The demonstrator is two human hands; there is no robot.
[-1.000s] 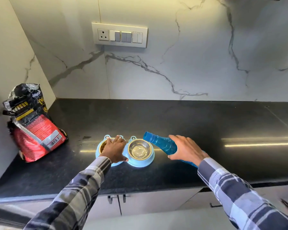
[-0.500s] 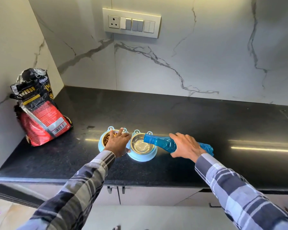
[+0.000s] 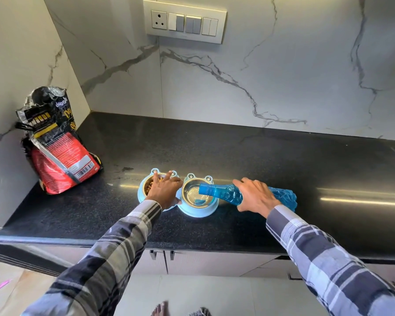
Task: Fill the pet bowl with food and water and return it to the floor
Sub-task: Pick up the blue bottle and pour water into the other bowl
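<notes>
Light-blue plastic double pet bowl with two round steel inserts sits on the black speckled stone countertop, near the front edge, roughly centre of view. Left insert holds brown kibble, partly hidden under the left hand. Left hand lies palm-down across that side of the bowl, fingers spread over the kibble and reaching the far rim, thumb at the divider between the two inserts; it presses on the bowl rather than closing around anything. Right insert has a shiny bottom with what looks like a little water; level not readable. Right hand is wrapped around the middle of a translucent blue plastic bottle, held tipped almost horizontal, mouth end over the right insert, base end pointing right and just above the counter. Cannot tell if there's a cap on the mouth, or whether water is flowing. Both arms in grey-and-white plaid sleeves. Far left on the counter, against the side wall: a crumpled red-and-black pet food bag, standing, top folded over, well apart from the bowl. Small wet smear on the counter between bag and bowl. White marble-pattern backsplash behind, with a socket-and-switch panel above the bowl. Cabinet fronts below the counter edge; bare toes at the bottom of the frame.
</notes>
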